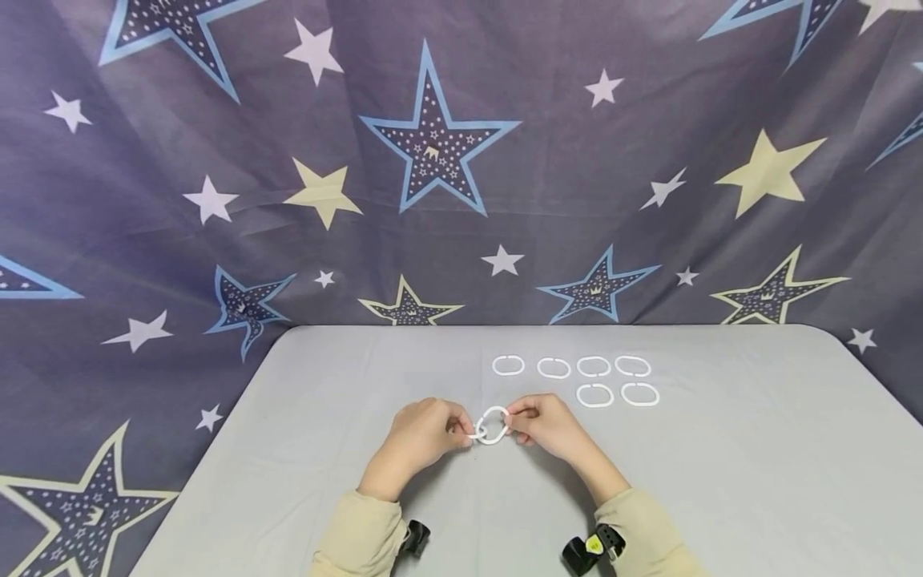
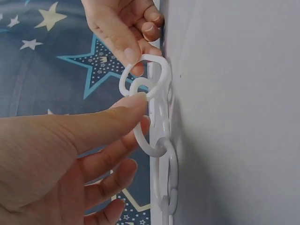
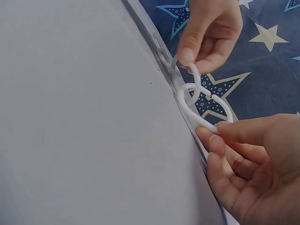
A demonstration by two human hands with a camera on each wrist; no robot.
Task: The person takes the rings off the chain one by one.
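Near the middle of the table my left hand (image 1: 424, 437) pinches a white plastic chain link (image 2: 142, 138) between thumb and forefinger. My right hand (image 1: 544, 423) pinches another white link (image 3: 186, 108) at its side, between thumb and fingertips. The two links pass through each other, and a small gap shows in the right one's rim. More joined links (image 2: 174, 171) trail from the left hand's link in the left wrist view. In the head view the left hand mostly hides that chain.
Several loose white oval links lie beyond the hands towards the back right, including a leftmost link (image 1: 508, 374) and a front right link (image 1: 639, 405). They rest on a grey covered table (image 1: 743, 473). A star-patterned curtain (image 1: 541, 192) hangs behind the table's far edge.
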